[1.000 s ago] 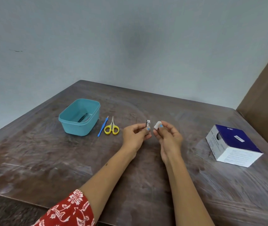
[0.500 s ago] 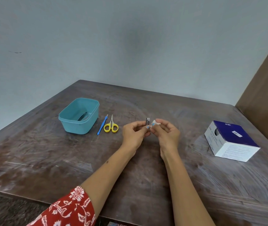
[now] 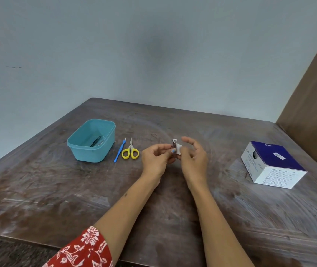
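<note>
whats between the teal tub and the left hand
In the head view, a blue-handled tool and yellow-handled scissors lie side by side on the table there.

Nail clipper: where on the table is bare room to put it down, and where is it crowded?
Bare wood lies between the right hand and the box, across the near table in front of the tub, and behind both hands. Crowded: between the tub and the left hand holding the clipper, where the blue tool and scissors lie side by side.
</note>
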